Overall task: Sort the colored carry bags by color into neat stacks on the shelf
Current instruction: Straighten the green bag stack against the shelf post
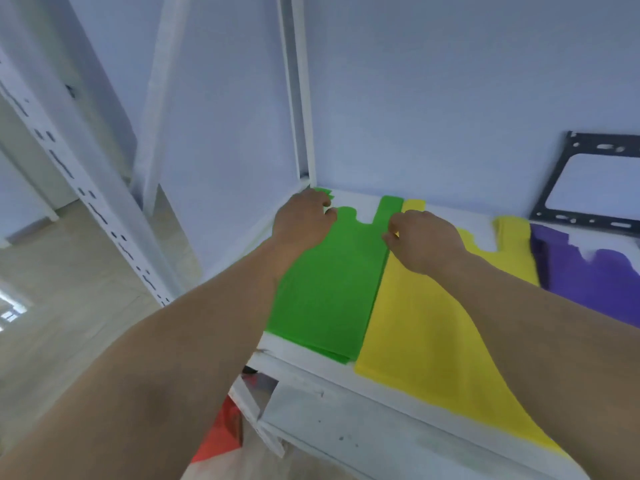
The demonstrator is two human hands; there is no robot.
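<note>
The left hand [303, 220] curls its grip over the far left handle of the flat green fabric carry-bag stack [329, 289] at frame centre. The right hand [424, 242] pinches that stack's right edge; its fingertips are hidden. Beside it on the white shelf [332, 375] lie a yellow bag stack [426, 337], partly covered by the forearm, and a purple bag stack [588, 278], cut off at the right.
</note>
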